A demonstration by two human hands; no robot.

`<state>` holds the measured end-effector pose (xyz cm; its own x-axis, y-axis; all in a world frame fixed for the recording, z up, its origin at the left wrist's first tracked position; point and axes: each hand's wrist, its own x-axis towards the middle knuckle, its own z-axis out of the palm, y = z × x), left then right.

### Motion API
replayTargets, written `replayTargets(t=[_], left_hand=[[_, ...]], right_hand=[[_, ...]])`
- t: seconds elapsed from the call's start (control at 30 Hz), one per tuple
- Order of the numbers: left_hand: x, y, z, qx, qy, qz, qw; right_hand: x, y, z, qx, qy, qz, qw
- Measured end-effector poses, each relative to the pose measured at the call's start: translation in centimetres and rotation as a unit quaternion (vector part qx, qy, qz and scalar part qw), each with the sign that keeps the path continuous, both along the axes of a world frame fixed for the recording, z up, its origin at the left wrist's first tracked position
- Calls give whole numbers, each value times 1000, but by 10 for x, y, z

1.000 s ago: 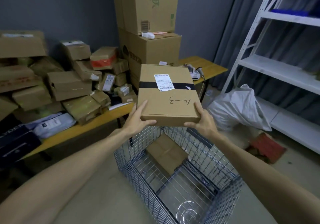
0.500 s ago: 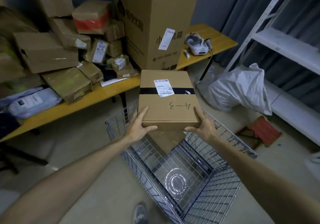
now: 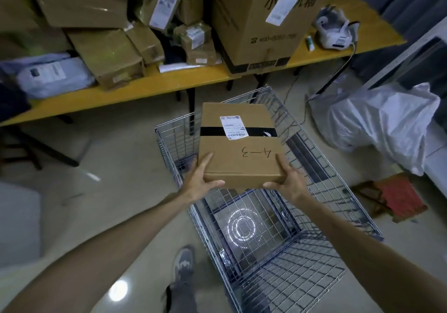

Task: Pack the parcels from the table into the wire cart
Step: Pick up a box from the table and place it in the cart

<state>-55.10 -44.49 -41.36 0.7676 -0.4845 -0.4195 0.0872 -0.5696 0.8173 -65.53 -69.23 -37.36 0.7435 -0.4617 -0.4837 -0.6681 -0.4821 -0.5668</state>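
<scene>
The left grip [image 3: 202,183] and the right grip [image 3: 290,184] each clasp one near corner of the flat cardboard box [image 3: 238,148]. The box is smooth and brown, with a black tape band and a white label. It hangs between them over the far part of the shiny wire cart [image 3: 338,206]. Farther off, the yellow tabletop [image 3: 135,95] carries crumpled cartons [image 3: 106,53].
</scene>
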Motion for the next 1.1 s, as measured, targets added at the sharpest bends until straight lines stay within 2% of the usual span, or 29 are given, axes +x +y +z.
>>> replayTargets(t=[0.17,0.33,0.6,0.77,1.1], left_hand=[[-21,-17,-42,25,-2,52,998],[-44,-29,-84,59,19,89,994],[-45,-47,-147,70,78,152,983],[-36,-41,-188,72,112,186,973],[-18,-43,-227,83,158,248,952]], right_hand=[[7,-30,-54,12,-3,85,996],[0,-44,-108,37,23,116,992],[8,-60,-186,-4,50,166,985],[23,-56,-234,49,42,164,984],[59,-52,-284,48,68,183,980]])
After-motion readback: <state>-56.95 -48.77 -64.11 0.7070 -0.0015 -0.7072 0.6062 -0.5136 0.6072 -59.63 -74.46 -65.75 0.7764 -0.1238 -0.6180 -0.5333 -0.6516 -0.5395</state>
